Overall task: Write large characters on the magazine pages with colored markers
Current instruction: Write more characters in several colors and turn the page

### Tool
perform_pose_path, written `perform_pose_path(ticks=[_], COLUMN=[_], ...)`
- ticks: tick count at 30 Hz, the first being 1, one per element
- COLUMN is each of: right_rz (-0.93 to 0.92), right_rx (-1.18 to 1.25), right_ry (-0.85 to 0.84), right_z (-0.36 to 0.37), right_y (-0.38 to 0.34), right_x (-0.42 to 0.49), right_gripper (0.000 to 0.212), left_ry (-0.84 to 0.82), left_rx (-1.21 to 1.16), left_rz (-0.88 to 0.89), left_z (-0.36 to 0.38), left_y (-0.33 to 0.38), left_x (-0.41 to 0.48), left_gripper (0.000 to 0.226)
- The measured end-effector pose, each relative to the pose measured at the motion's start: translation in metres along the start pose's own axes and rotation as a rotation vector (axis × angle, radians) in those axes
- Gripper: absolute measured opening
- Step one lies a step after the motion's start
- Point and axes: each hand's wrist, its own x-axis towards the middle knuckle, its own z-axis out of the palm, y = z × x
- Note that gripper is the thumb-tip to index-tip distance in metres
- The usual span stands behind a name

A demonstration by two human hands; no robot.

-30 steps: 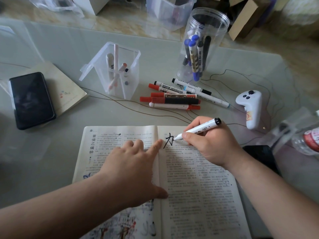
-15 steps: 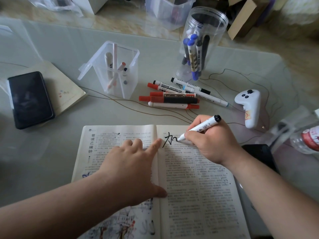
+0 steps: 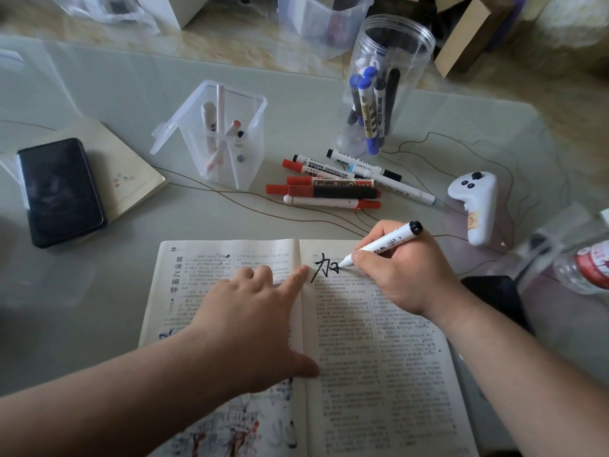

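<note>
An open magazine (image 3: 379,357) lies on the table in front of me, both pages full of small print. My right hand (image 3: 400,275) grips a white marker with a black end cap (image 3: 384,244), its tip touching the top of the right page. A large black character (image 3: 324,267) stands there, beside the tip. My left hand (image 3: 250,321) lies flat over the spine, fingers spread, index finger pointing at the character and thumb on the right page.
Several loose red, black and white markers (image 3: 333,189) lie beyond the magazine. A clear jar of markers (image 3: 384,87) and a clear square holder (image 3: 224,136) stand behind. A phone (image 3: 59,189) rests on a notebook at left; a white controller (image 3: 478,206) and bottle (image 3: 590,268) at right.
The right hand has moved the marker rightward, adding strokes: the black character has grown a second part on its right side. The left hand has stayed put on the spine.
</note>
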Motion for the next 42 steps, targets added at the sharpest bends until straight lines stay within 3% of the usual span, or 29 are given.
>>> perform_pose_path(ticks=[3,8,11,16,22,24,28,31,33,38,42], right_rz=[-0.047,-0.102,-0.132,-0.178,-0.201,-0.214,-0.222,-0.223,-0.210,-0.152,-0.114], right_rx=[0.257,0.612,0.613,0.545,0.403,0.384,0.392,0.345,0.331,0.408,0.645], right_ry=[0.004,-0.121,-0.176,-0.187,-0.188,-0.207,-0.225,-0.235,-0.265,-0.294,-0.334], right_z=[-0.006,-0.020,-0.023,-0.025,-0.025,-0.024,-0.027,-0.026,-0.023,-0.029,-0.041], right_y=[-0.015,-0.041,-0.045,-0.048,-0.054,-0.054,-0.054,-0.055,-0.055,-0.056,-0.056], right_x=[-0.007,-0.026,-0.039,-0.055,-0.059,-0.059,-0.059,-0.061,-0.061,-0.058,-0.052], right_gripper=[0.016,0.017,0.008,0.022,0.008,0.008,0.007,0.008,0.010,0.018,0.040], left_ry=[0.035,0.172,0.143,0.098,0.081,0.091,0.147,0.154,0.150,0.116,0.105], left_rx=[-0.178,-0.693,-0.772,-0.763,-0.734,-0.723,-0.690,-0.674,-0.750,-1.209,-1.311], left_rz=[-0.008,0.103,0.209,0.289,0.366,0.375,0.374,0.376,0.395,0.366,0.385], left_z=[-0.009,-0.030,-0.035,-0.037,-0.035,-0.034,-0.034,-0.036,-0.034,-0.031,-0.033], left_y=[-0.002,-0.010,-0.009,0.000,0.004,0.003,0.004,0.006,0.004,-0.003,-0.004], left_x=[-0.002,-0.007,-0.014,-0.022,-0.024,-0.024,-0.024,-0.026,-0.026,-0.021,-0.020], left_gripper=[0.129,0.109,0.107,0.108,0.102,0.092,0.046,0.030,0.024,0.010,0.016])
